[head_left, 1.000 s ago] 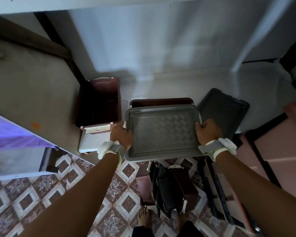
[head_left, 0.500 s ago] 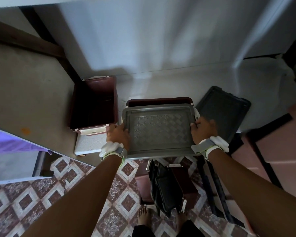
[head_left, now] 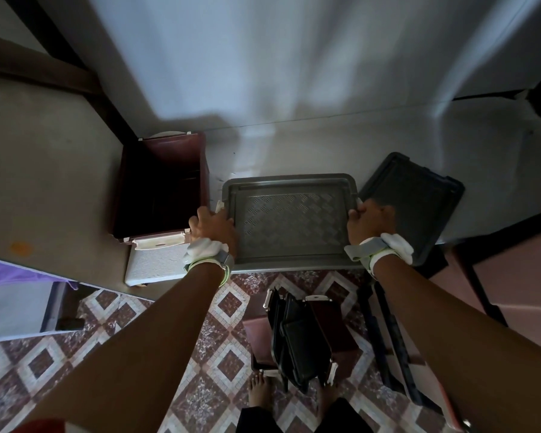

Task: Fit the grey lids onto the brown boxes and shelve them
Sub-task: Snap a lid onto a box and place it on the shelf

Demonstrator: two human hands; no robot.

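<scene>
A grey lid point(head_left: 289, 220) with a diamond-pattern middle lies flat over a brown box on the grey shelf point(head_left: 44, 182); the box beneath it is hidden. My left hand point(head_left: 214, 228) grips the lid's left edge, and my right hand point(head_left: 369, 223) grips its right edge. An open brown box point(head_left: 161, 185) with a white latch stands just left of it. A second, darker grey lid point(head_left: 414, 201) lies flat on the shelf to the right, partly under my right hand.
On the tiled floor point(head_left: 113, 326) below the shelf edge stands another brown box point(head_left: 334, 332) with dark lids point(head_left: 300, 339) stacked upright in it, close to my bare feet. The white wall point(head_left: 263, 57) backs the shelf. A dark frame point(head_left: 388, 332) stands at the right.
The lid has moved forward and down over the brown box, whose far rim no longer shows. Both hands stayed on the lid's side edges.
</scene>
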